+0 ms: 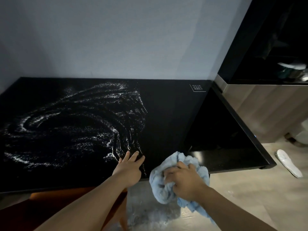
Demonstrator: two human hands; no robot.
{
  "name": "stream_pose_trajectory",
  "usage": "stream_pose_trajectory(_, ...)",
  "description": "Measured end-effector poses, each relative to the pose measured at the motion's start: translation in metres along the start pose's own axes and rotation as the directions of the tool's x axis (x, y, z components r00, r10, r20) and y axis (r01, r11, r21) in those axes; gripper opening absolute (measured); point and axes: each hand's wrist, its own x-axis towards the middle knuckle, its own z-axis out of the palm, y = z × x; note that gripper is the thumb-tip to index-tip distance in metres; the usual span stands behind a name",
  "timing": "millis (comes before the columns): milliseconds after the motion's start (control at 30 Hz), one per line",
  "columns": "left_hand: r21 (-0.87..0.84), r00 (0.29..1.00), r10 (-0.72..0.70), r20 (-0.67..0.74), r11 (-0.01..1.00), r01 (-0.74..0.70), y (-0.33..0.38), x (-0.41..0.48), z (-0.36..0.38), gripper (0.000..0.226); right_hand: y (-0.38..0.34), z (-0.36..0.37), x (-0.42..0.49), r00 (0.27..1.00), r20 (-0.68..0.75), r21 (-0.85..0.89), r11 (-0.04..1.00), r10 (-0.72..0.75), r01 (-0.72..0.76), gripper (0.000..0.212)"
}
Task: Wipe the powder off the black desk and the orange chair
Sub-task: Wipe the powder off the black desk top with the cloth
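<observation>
Powder first: fine white powder (66, 117) lying in swirls over the left and middle of the flat black table (166, 114), right part of the table top looking bare. Left hand (130, 167) laid flat on the table near its front edge, fingers straight and slightly apart, tips at the right fringe of the powder. Right hand (185, 179) clamped round a crumpled light-blue terry cloth (160, 194) at the table's front edge, part of the cloth hanging below the table top. Bring the cloth up onto the table, open it out flat, and draw long overlapping strokes from the table's wall edge toward its front edge; avoid circles, likely only to smear the swirls further. Gather the powder into the cloth's folds rather than shoving it over the front edge, with the pale floor (150, 214) below the table seemingly dusted already. Refold to a clean face often. Keep the left hand clear of the cloth's path, or use it cupped at the table's front edge to catch the fall. Leave the orange chair (66, 197), tucked under the table's front edge, for afterwards, to wipe any fallen powder only once.
</observation>
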Motion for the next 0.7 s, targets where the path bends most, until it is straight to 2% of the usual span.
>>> stream_pose_trajectory(67,-0.006,1.0,0.008,0.009,1.0,-0.008,0.001,-0.001,0.0,0.066,-0.003,0.012,-0.007,0.999,0.039,-0.018,1.0,0.022,-0.022,0.036)
stream_pose_trajectory(167,-0.026,1.0,0.02,0.015,0.999,-0.019,0.0,-0.003,0.0,0.066,-0.002,0.036,-0.015,0.977,0.203,-0.09,0.995,0.06,-0.042,0.038)
stream_pose_trajectory(333,-0.039,0.999,0.031,0.012,0.999,-0.031,-0.002,-0.003,0.0,0.064,0.018,0.044,-0.019,0.916,0.29,-0.053,0.96,0.278,-0.275,0.042)
stream_pose_trajectory(400,-0.042,0.999,0.031,0.016,0.999,-0.031,-0.002,-0.003,0.0,0.064,0.023,0.046,-0.018,0.916,0.239,-0.044,0.946,0.321,-0.32,0.043)
stream_pose_trajectory(467,-0.042,0.999,0.031,0.014,0.999,-0.03,-0.002,-0.002,-0.001,0.063,0.025,0.05,-0.017,0.924,0.135,0.054,0.929,0.356,-0.366,0.044)
stream_pose_trajectory(533,-0.032,0.999,0.034,0.01,0.999,-0.034,-0.002,-0.002,-0.002,0.063,0.024,0.051,-0.017,0.917,0.139,0.149,0.908,0.374,-0.392,0.043)
stream_pose_trajectory(567,-0.024,0.999,0.037,0.01,0.999,-0.037,-0.003,-0.002,-0.002,0.063,0.024,0.054,-0.016,0.916,0.128,0.154,0.905,0.38,-0.397,0.042)
stream_pose_trajectory(633,-0.008,0.999,0.039,-0.002,0.999,-0.039,-0.003,-0.001,0.0,0.063,0.026,0.057,-0.019,0.899,0.016,0.16,0.887,0.437,-0.434,0.04)
stream_pose_trajectory(700,0.003,0.999,0.034,-0.019,0.999,-0.034,-0.004,0.0,0.001,0.063,0.03,0.059,-0.023,0.872,-0.013,0.18,0.859,0.49,-0.48,0.04)
